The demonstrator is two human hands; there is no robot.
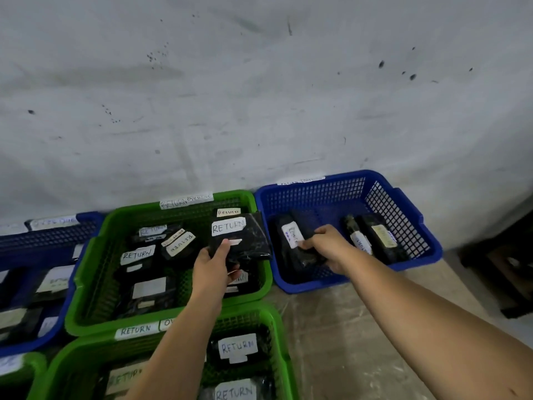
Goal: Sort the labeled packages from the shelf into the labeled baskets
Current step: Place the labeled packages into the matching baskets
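Note:
My left hand (pixel 215 262) grips a black package labeled RETURN (pixel 245 238) over the right side of the far green basket (pixel 86 272), whose rim carries a RETURN OVERDUE tag. That basket holds several black packages with white RETURN labels. My right hand (pixel 324 245) is inside the blue basket (pixel 409 215) on the right, closed on a black package with a white label (pixel 291 241). Two more dark labeled packages (pixel 372 238) lie at that basket's right side.
A near green basket (pixel 277 336) with RETURN packages sits below the far one. Another blue basket (pixel 43 235) with packages stands at the left, a third green one at the bottom left corner. A grey stained wall rises behind; dark furniture (pixel 504 264) stands at right.

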